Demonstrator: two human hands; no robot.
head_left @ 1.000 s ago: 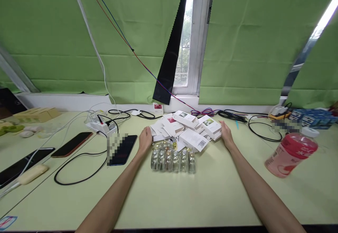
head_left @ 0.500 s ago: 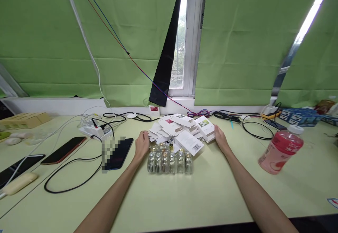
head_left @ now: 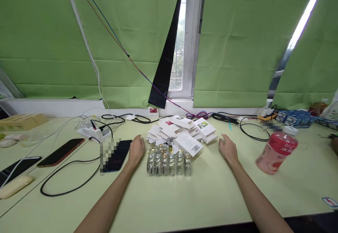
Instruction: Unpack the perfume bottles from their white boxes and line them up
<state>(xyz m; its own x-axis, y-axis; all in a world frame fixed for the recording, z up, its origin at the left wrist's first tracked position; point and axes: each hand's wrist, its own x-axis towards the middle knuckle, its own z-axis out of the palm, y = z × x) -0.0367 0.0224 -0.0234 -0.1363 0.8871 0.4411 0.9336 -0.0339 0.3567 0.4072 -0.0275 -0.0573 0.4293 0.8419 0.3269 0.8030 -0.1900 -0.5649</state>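
My left hand point(head_left: 137, 148) rests on the table just left of the small glass bottles, holding nothing, its fingers loosely bent. On the other side, my right hand point(head_left: 228, 149) lies on the table with thumb and fingers apart, a short gap away from the cartons. Between them spreads a heap of flattened white cartons point(head_left: 169, 129); one point(head_left: 188, 143) shows a barcode, and another point(head_left: 204, 127) has a green picture. In front of the heap stands a row of small clear glass bottles point(head_left: 171, 164) with gold and silver tops. More bottles sit behind, partly hidden.
To the left lie phones point(head_left: 62, 152), black cables and a white power strip point(head_left: 92, 129). A pink drink bottle point(head_left: 276, 152) stands at the right, with blue boxes point(head_left: 294, 118) behind it. Cable coils point(head_left: 224, 117) run along the wall.
Both hands have drawn away from the carton heap: the right moved outward to the right and let go of the cartons' edge, the left came back toward me.
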